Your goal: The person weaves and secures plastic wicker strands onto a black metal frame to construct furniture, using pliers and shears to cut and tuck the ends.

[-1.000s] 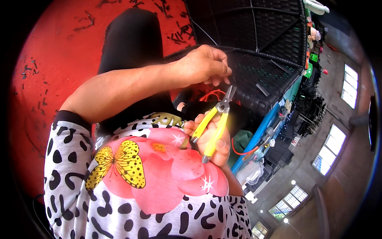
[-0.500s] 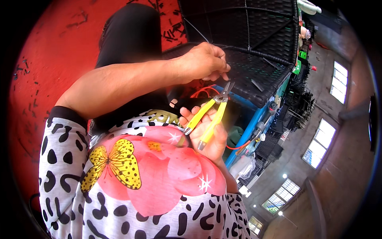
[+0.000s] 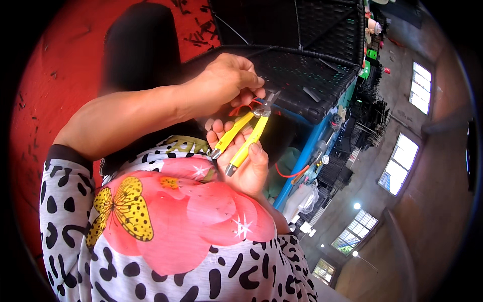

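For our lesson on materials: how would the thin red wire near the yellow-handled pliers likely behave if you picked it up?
Probably floppy: the red wire hangs in a loose curve below the right hand. Likely light, being very thin beside the yellow-handled pliers. It may slip from the fingers, since it looks smooth.

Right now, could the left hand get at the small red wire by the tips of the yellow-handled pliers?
Probably yes: the left hand already pinches at the red wire beside the pliers' tips; nothing lies between.

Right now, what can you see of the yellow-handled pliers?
The yellow-handled metal pliers have two long yellow grips, spread apart, and short grey metal jaws pointing up-right toward the black woven wicker frame. The right hand holds the grips; the left hand pinches a thin red wire beside the jaws.
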Action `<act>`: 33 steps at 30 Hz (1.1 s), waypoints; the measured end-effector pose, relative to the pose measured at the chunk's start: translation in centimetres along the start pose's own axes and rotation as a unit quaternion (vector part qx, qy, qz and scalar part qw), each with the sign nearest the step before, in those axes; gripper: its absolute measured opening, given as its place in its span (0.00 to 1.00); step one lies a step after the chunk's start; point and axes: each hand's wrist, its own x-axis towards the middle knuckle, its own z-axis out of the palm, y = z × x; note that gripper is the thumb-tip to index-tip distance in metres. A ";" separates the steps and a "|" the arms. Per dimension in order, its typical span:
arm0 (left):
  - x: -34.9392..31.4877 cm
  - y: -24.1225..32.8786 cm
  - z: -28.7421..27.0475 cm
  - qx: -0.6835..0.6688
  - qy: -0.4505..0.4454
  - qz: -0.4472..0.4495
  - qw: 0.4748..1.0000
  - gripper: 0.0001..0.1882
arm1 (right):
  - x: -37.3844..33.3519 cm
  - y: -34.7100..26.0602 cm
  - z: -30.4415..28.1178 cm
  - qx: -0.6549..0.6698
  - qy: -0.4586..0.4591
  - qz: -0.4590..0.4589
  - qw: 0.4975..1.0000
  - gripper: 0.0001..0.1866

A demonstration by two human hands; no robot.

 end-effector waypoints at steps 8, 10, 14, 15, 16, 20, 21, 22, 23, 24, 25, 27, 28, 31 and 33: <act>-0.5 -0.2 0.5 -0.021 0.011 -0.038 0.999 0.07 | 0.0 0.0 0.6 -0.017 -0.019 -0.002 1.000 0.26; -0.7 -0.2 0.2 -0.018 0.025 -0.061 0.998 0.08 | 0.3 0.1 1.1 -0.034 -0.017 0.005 0.999 0.28; -0.8 0.4 0.6 -0.053 0.035 -0.033 0.997 0.07 | 0.4 -0.2 0.6 -0.050 -0.035 0.013 0.998 0.28; -0.7 0.1 0.5 -0.055 0.030 -0.025 0.998 0.07 | 0.2 -0.3 0.6 -0.042 -0.038 0.018 0.998 0.27; -0.5 0.0 0.4 -0.054 0.032 -0.027 0.998 0.07 | 0.3 -0.4 0.5 -0.040 -0.038 0.019 0.998 0.27; -0.2 0.0 0.2 -0.054 0.029 -0.013 0.998 0.07 | 0.2 -0.6 0.1 -0.004 -0.027 0.027 0.999 0.32; -0.2 0.0 0.3 -0.053 0.032 -0.013 0.998 0.07 | 0.2 -0.6 0.0 -0.009 -0.032 0.024 0.999 0.32; -0.2 0.0 0.2 -0.051 0.033 -0.014 0.998 0.07 | 0.2 -0.5 -0.1 -0.014 -0.039 0.023 0.999 0.32; -0.2 -0.1 0.0 -0.047 0.031 -0.003 0.998 0.07 | 0.1 -0.5 0.1 -0.011 -0.040 0.023 0.999 0.32; -0.2 -0.2 -0.1 -0.043 0.030 0.008 0.999 0.07 | 0.1 -0.5 0.5 -0.014 -0.025 0.031 0.999 0.32; -0.2 -0.2 -0.1 -0.041 0.029 0.008 0.999 0.07 | 0.1 -0.6 0.8 -0.018 -0.010 0.038 0.999 0.33; -0.3 -0.3 0.0 -0.033 0.036 0.017 0.999 0.07 | 0.6 -0.4 1.1 -0.016 -0.017 0.020 1.000 0.34; -0.4 -0.2 0.0 -0.032 0.036 0.017 0.999 0.07 | 0.9 -0.3 1.1 -0.016 -0.023 0.006 1.000 0.35; -0.7 -0.2 0.1 -0.017 0.049 0.014 0.999 0.07 | 1.0 -0.2 1.3 -0.028 -0.012 0.001 1.000 0.37; -0.8 -0.4 0.0 -0.007 0.033 0.017 0.999 0.07 | 1.1 -0.2 1.9 -0.025 0.006 -0.010 1.000 0.35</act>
